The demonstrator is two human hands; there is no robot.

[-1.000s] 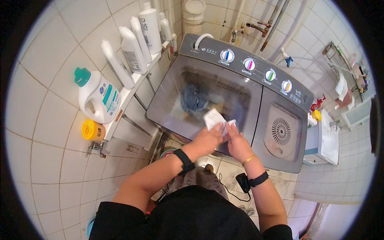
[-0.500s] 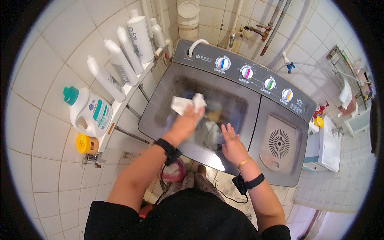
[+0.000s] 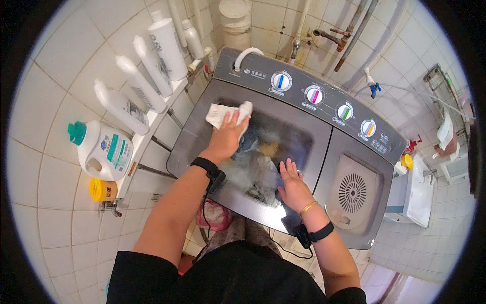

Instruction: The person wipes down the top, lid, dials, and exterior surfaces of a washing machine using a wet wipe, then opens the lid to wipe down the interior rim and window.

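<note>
While the left hand [image 3: 228, 138] had its fingers spread flat over a white cloth [image 3: 221, 114], that cloth lay on the left part of the washing machine [image 3: 323, 134], up on its see-through lid. The right hand [image 3: 295, 186] was open too, fingers a bit apart, above the machine's front middle; can't tell if it touched. Clothes [image 3: 266, 164] showed inside the machine, white bottles [image 3: 137, 83] stood left of it, and a sink [image 3: 419, 195] was off to its right.
</note>
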